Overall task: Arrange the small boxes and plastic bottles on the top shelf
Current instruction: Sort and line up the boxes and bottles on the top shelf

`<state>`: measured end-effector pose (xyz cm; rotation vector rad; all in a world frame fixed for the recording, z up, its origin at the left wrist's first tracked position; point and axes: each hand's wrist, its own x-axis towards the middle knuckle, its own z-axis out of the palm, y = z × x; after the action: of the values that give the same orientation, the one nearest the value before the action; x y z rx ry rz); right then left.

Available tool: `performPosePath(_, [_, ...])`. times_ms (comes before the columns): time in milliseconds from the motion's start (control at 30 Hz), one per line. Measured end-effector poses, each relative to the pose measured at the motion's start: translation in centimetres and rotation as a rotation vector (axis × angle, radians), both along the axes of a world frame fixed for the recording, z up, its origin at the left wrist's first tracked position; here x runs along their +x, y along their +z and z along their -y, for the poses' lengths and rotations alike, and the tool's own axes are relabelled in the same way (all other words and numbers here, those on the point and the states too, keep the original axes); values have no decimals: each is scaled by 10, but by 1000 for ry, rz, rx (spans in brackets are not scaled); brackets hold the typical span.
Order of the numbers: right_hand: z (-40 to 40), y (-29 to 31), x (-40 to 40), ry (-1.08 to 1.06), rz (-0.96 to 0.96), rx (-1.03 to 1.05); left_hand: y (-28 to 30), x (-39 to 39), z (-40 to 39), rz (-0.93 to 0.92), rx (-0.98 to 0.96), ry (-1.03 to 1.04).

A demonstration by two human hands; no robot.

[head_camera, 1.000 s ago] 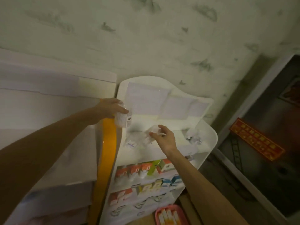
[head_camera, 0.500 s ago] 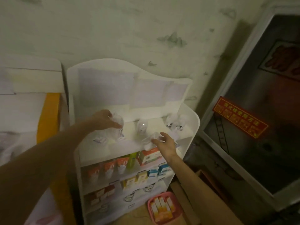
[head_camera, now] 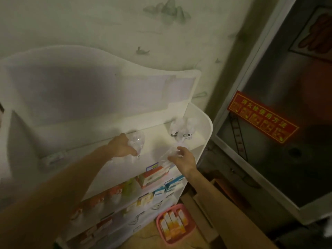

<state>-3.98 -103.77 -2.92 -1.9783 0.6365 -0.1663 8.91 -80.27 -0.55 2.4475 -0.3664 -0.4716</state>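
Observation:
The white rack's top shelf [head_camera: 158,141] runs across the middle of the view. My left hand [head_camera: 120,146] grips a clear plastic bottle [head_camera: 137,141] standing mid-shelf. My right hand [head_camera: 183,159] is at the shelf's front edge, fingers curled on a small clear bottle or packet [head_camera: 169,153]; overexposure blurs it. Two or three more clear bottles [head_camera: 181,128] with dark labels stand in the right back corner. A small white box [head_camera: 53,157] lies at the left of the shelf.
Lower shelves hold orange-and-white boxes [head_camera: 152,176] and blue-and-white boxes [head_camera: 172,184]. A pink basket [head_camera: 173,224] of boxes sits on the floor. A metal door [head_camera: 287,141] with a red sign [head_camera: 262,116] stands to the right. The rack's tall back panel [head_camera: 89,90] rises behind the shelf.
The camera has swung closer and to the right. My left hand moved rightward along the shelf with the bottle, toward the middle. My right hand stayed at the front edge.

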Motion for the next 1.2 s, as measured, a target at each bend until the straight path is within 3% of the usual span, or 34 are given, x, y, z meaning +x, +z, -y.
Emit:
performPosePath(200, [22,-12,55,101,-57,-434,-37,52,26,-113,-35,-82])
performPosePath(333, [35,-21,81,195,-65,-725,-54,76,35,-92,-36,-95])
performPosePath(567, [62,-38,119,300,-53,-989,-53,98,68,9,35,-158])
performPosePath(767, [89,-55,147,384,-55,-1114,-60,109,79,32,-10,-114])
performPosePath(967, [109,-64,155,410,-70,-1048,-54,100,86,31,-50,-112])
performPosePath(1200, [110,-66,160,380,159,-1020,-38,69,71,65,204,45])
